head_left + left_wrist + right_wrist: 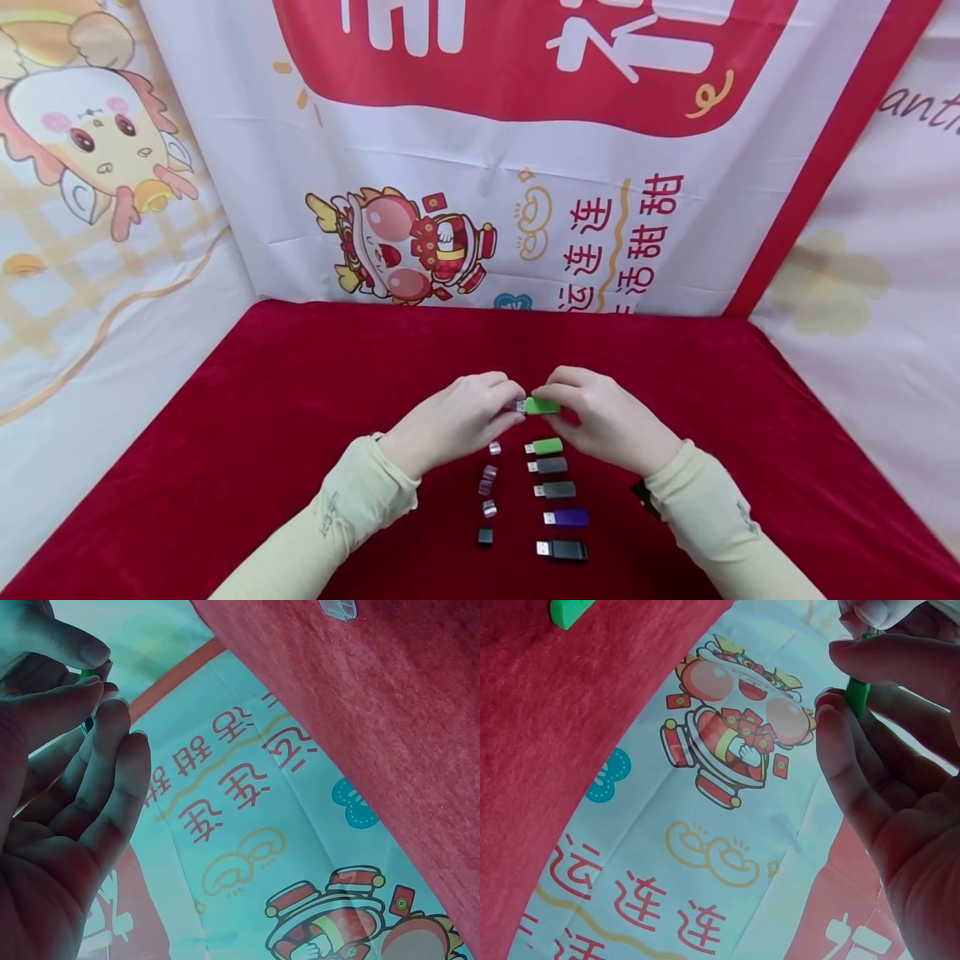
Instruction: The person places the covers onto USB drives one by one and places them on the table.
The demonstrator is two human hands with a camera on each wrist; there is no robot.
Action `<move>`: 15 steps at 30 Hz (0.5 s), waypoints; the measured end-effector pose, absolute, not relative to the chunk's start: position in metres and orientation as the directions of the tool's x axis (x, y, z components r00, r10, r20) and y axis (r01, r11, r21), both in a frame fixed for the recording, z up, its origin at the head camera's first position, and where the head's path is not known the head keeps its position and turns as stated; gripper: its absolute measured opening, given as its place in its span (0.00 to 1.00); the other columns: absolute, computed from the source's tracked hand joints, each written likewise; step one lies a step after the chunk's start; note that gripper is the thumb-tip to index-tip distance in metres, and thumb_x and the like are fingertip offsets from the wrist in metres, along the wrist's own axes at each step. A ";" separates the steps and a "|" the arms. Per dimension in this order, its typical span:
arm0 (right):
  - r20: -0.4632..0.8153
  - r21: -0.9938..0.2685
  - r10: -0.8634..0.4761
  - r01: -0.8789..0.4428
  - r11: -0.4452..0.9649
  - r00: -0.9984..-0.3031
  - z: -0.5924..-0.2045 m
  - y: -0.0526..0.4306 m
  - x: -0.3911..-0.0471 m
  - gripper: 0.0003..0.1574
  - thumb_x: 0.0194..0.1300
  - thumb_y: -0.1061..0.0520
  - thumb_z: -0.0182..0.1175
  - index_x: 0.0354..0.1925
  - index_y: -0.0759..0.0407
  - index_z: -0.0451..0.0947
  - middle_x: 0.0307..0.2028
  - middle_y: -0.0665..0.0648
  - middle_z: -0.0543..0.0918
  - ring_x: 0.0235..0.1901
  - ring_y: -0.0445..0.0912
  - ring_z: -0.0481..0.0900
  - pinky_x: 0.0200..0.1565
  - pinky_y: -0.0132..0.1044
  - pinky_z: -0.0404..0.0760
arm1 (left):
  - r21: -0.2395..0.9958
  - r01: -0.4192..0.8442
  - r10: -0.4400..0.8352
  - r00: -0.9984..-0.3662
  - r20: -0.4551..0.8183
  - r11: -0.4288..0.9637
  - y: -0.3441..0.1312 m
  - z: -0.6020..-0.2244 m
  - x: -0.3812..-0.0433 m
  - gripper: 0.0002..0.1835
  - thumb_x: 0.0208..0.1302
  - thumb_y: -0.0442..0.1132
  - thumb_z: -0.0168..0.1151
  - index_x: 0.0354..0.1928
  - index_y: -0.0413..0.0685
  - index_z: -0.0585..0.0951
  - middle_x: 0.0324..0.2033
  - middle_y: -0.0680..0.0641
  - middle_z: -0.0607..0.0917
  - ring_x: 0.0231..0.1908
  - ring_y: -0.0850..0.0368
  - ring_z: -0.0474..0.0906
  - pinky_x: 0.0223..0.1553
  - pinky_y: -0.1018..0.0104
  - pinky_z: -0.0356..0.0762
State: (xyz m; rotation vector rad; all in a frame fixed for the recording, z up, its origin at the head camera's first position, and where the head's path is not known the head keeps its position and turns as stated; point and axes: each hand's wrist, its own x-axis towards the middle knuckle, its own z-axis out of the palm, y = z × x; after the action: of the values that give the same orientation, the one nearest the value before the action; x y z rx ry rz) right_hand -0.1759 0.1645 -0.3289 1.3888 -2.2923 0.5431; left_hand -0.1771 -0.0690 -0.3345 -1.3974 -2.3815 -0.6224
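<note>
A bright green USB stick [543,406] is held level above the red cloth, its metal plug pointing left. My right hand [606,417] pinches its green body between thumb and fingers. At the plug end, my left hand [467,417] pinches a small clear cap, mostly hidden by the fingertips. Both hands' fingertips almost meet around the stick; in the right wrist view the green USB stick [858,694] shows between the right thumb and fingers. The left wrist view shows only a sliver of green beyond the left fingers.
Below the hands lies a column of USB sticks: green [547,446], two grey, purple [568,518] and black [566,550]. Left of them sit several clear caps [490,508] and a black cap [485,537]. A dark object [645,498] lies partly under the right sleeve.
</note>
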 end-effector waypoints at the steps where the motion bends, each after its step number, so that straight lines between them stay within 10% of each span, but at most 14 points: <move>1: 0.525 -0.120 -0.737 -0.894 0.431 -0.426 -0.329 0.164 -0.176 0.21 0.46 0.64 0.78 0.41 0.61 0.85 0.36 0.53 0.81 0.34 0.41 0.78 0.39 0.30 0.81 | 0.208 0.880 0.744 -0.473 0.472 0.428 -0.069 -0.335 -0.177 0.10 0.62 0.37 0.69 0.44 0.43 0.81 0.33 0.50 0.79 0.31 0.64 0.75 0.36 0.79 0.74; 15: 0.530 -0.142 -0.732 -0.896 0.421 -0.428 -0.330 0.165 -0.176 0.20 0.48 0.64 0.78 0.42 0.61 0.85 0.37 0.52 0.81 0.34 0.40 0.78 0.39 0.29 0.81 | 0.205 0.883 0.741 -0.467 0.482 0.423 -0.069 -0.334 -0.176 0.10 0.62 0.37 0.70 0.43 0.43 0.81 0.33 0.51 0.79 0.30 0.64 0.74 0.35 0.80 0.73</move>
State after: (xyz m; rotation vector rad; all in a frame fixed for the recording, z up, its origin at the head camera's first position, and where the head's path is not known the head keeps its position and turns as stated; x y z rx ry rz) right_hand -0.1758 0.1653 -0.3296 1.3894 -2.2928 0.5792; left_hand -0.1761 -0.0693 -0.3341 -1.3998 -2.3635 -0.6258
